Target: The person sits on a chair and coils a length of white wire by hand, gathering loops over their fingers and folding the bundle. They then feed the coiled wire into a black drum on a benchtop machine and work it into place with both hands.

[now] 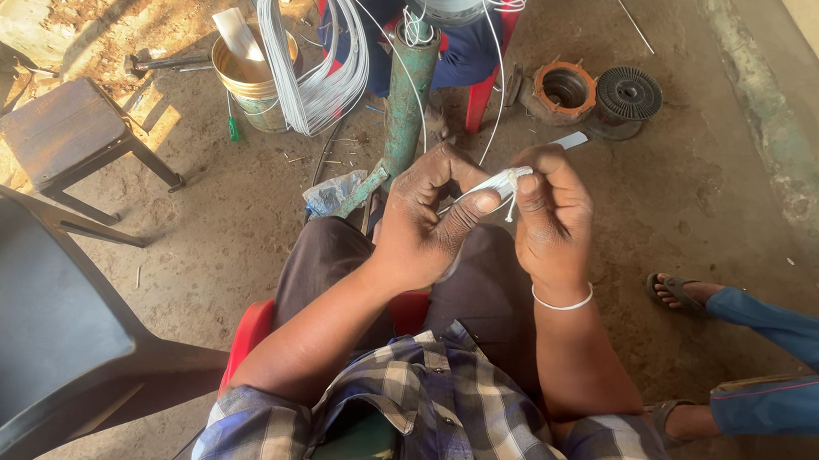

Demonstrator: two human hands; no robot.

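While seated on a red chair (247,329), working with both hands raised over the lap. Left hand (424,221) curled, thumb and forefinger pressed together on a thin white sleeve (491,186), pinching its near end. Right hand (550,216) closed on the far end of the same sleeve, fingertips (528,183) squeezing it from the other side. Sleeve held between the two hands, roughly level, in front of the knees and above the dark trousers (331,253). A short white tail hanging from it just under the right fingertips. Thin white wires (493,73) running up from the pinch toward a green pipe (407,105) standing upright just beyond the knees. White bangle (563,303) on the right wrist. Checked shirt (454,416) at the bottom, with a dark phone (356,445) in its chest pocket.

Further off on the dirt floor (720,184): a hank of white wire (321,51) draped beside a metal bucket (252,75), a small wooden stool (66,129) to the left, a dark plastic chair (28,328) close at the left edge. To the right of the pipe, a rusty round housing (563,89) and a black ribbed disc (627,93), side by side. Another person's legs in blue trousers (785,362) and sandals at the right edge, well apart from the hands.
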